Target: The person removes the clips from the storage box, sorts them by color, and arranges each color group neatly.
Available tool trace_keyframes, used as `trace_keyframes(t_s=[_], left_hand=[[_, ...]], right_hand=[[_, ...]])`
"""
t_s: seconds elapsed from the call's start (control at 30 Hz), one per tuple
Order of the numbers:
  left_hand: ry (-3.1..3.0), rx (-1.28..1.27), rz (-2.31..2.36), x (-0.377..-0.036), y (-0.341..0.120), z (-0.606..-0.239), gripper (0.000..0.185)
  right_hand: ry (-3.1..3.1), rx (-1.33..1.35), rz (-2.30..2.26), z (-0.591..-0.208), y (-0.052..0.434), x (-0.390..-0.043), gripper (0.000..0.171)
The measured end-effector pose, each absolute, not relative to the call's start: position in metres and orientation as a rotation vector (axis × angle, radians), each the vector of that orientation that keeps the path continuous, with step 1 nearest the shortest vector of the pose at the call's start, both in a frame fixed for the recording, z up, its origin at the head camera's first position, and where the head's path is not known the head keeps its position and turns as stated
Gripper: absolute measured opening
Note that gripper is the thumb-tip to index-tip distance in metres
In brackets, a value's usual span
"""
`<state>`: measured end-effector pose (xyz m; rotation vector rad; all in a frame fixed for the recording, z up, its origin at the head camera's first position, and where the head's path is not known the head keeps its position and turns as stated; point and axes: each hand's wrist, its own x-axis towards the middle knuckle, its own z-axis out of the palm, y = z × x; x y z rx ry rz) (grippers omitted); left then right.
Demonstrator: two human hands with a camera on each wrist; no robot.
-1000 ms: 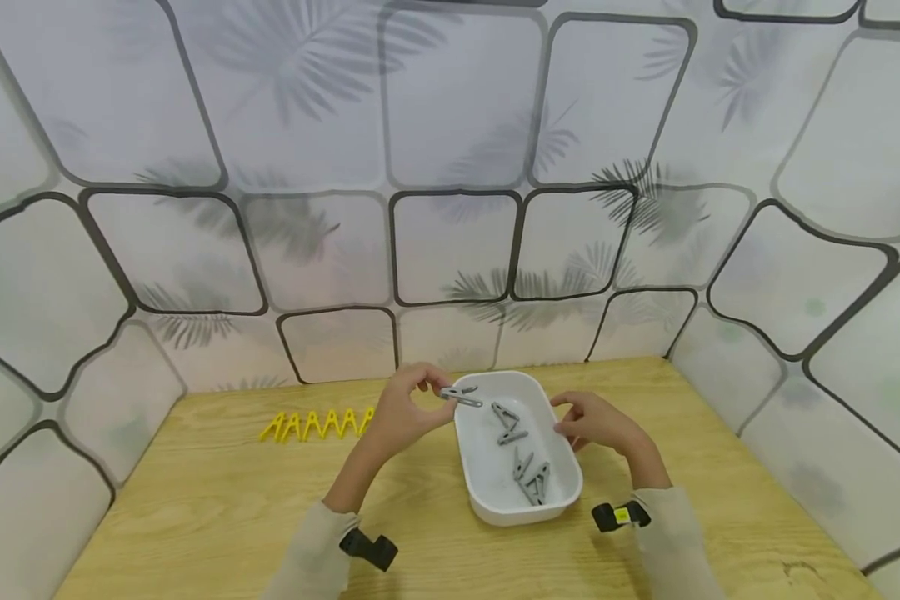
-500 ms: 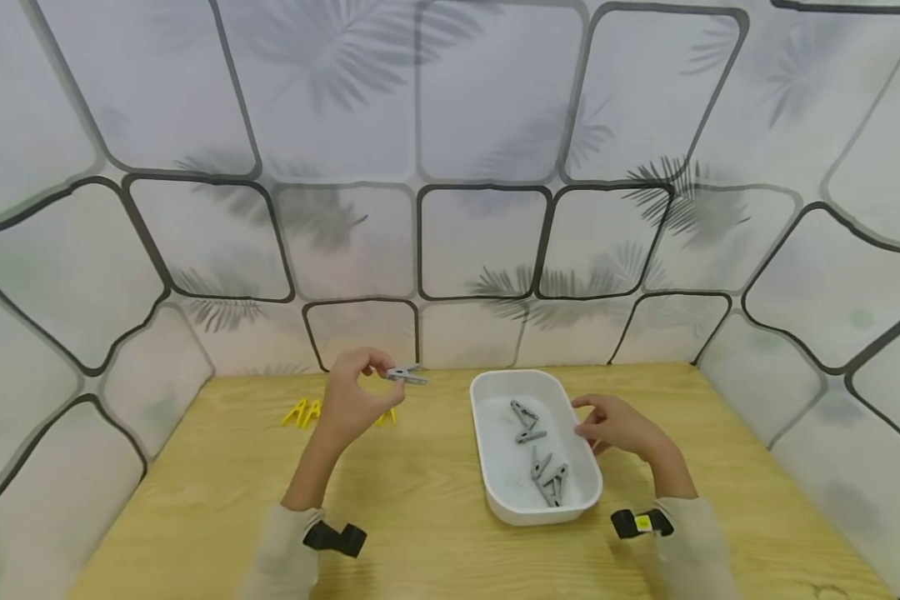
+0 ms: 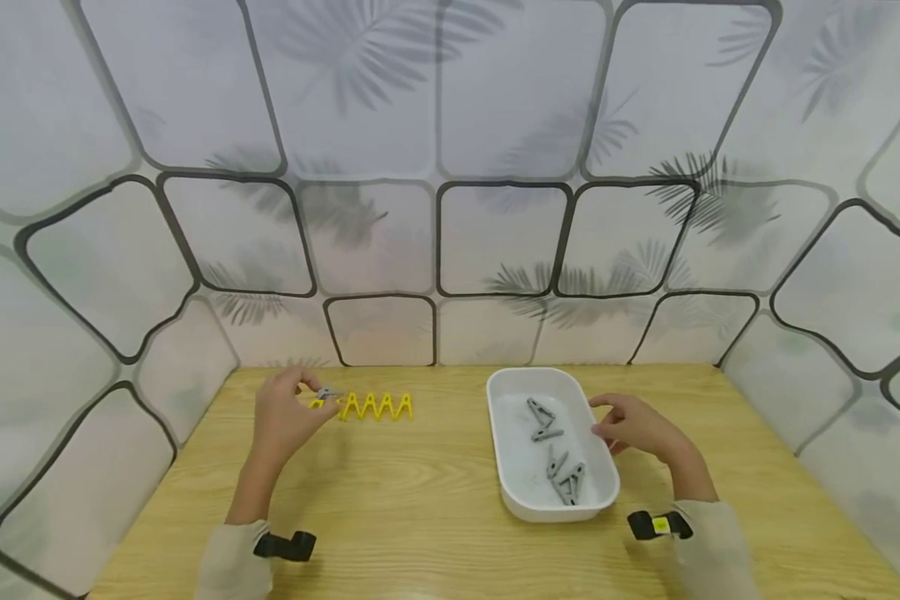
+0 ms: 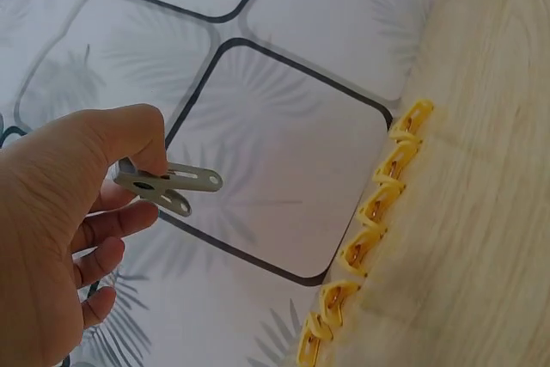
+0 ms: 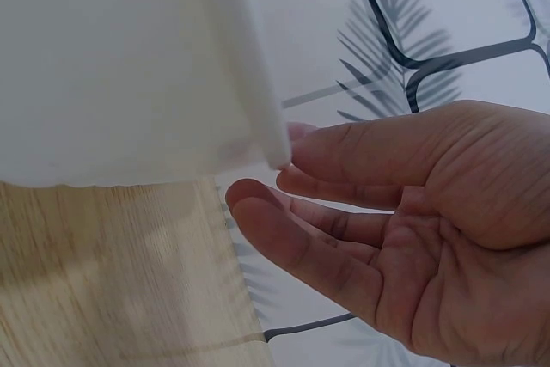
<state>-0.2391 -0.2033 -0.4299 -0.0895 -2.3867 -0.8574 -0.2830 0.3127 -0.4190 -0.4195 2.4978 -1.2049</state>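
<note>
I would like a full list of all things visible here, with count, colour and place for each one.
grey clothespin: 1, grey, pinched in the left hand above the yellow row
grey clothespins in tub: about 5, grey, loose inside the tub
yellow clothespins: 5 or 6, yellow, in a row near the back wall
tub: 1, white, right of centre on the table
table: 1, light wood
left hand: 1, holds the grey clothespin
right hand: 1, fingers relaxed, beside the tub's right rim

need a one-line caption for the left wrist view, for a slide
Left hand pinches a grey plastic clothespin above a row of yellow plastic clothespins on the light wooden table.
</note>
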Motion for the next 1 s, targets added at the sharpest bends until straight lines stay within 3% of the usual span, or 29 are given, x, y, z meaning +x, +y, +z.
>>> trace_keyframes(t_s=[0.53, 0.77, 1.0], left_hand=[[-2.689, 0.045, -0.655, -0.227, -0.232, -0.446, 0.020], [-2.766, 0.094, -0.600, -0.226, -0.239, -0.452, 0.029], [-2.807, 0.135, -0.604, -0.222, -0.244, -0.457, 0.024]], right_hand=[[2.499, -0.417, -1.197, -0.417, 0.316, -0.280, 0.056], [2.502, -0.430, -1.187, -0.417, 0.314, -0.282, 0.056], [2.494, -0.426, -1.199, -0.418, 0.313, -0.283, 0.055]])
